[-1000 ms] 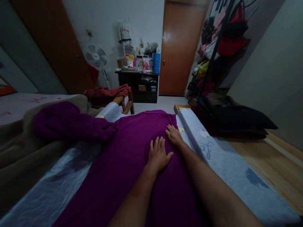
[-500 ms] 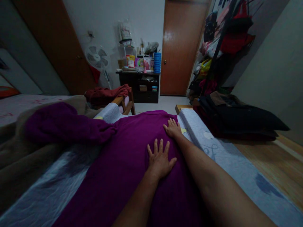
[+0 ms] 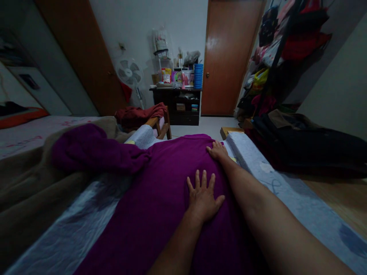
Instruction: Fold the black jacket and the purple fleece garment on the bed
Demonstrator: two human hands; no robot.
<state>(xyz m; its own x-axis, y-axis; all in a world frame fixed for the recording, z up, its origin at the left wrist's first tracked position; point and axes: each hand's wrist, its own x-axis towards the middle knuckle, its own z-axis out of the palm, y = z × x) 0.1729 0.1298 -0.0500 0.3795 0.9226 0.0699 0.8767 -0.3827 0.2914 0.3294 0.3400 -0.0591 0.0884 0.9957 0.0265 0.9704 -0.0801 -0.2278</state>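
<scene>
Left hand (image 3: 203, 200) flat on purple garment (image 3: 163, 179), fingers wide; I log right hand (image 3: 219, 152) beyond it, fingers narrower, touching garment near edge.

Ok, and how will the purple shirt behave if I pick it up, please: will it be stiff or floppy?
The purple shirt should be floppy, because its sleeve is bunched in soft folds. It will probably not roll or tip, as the body lies spread flat under the left hand and right hand; a push might wrinkle it.
</scene>
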